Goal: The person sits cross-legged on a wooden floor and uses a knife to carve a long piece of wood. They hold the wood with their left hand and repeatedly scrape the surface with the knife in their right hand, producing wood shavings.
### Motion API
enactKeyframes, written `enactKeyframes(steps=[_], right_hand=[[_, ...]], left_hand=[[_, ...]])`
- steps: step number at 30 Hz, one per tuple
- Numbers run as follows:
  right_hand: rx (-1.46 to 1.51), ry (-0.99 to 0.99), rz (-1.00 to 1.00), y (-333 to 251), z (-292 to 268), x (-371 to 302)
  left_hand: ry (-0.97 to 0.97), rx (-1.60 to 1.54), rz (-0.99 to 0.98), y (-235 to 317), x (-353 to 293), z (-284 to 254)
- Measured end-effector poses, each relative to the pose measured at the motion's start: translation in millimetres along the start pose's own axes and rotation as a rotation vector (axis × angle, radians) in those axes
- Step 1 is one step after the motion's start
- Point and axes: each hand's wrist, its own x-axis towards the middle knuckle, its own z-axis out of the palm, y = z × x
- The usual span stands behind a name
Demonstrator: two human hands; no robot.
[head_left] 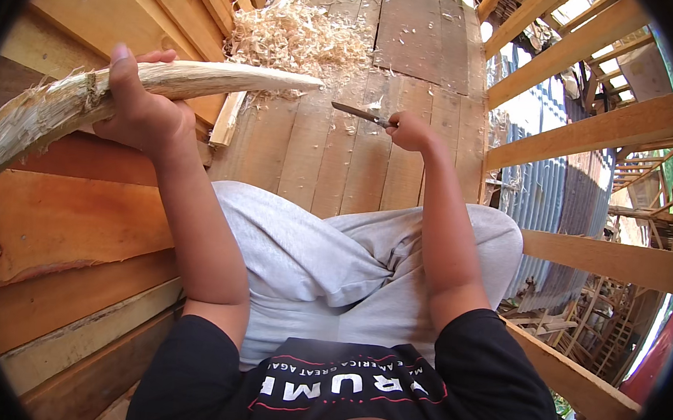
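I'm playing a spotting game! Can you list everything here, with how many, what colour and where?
Curved wood: one, pale, upper left
Knife: one, dark, upper middle
Shavings: one heap and scattered bits, cream, top
Floorboards: several, brown, upper middle
Planks: many, orange-brown, left
Rails: several, light brown, right
Corrugated sheets: several, blue-grey and brownish, beyond rails
Timber: many pieces, brown, far right
Red surface: one, red, lower right
Trousers: one pair, grey, centre
Shirt: one, black, bottom
Left grip: one, bare, around the curved wood
Right grip: one, bare, around the knife handle
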Motion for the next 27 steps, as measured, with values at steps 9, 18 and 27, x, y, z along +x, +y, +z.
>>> enactKeyframes(steps=[9, 18, 27], right_hand=[[0.060, -0.113, -0.205, -7, 21, 8], [0.136, -0.119, -0.184, -1, 9, 13], [0.115, -0.150, -0.308, -40, 58, 13]], left_hand=[[0.043, -0.033, -0.055, -3, 8, -8], [0.015, -0.030, -0.028, -5, 11, -12], [0.002, -0.022, -0.051, -8, 9, -13]])
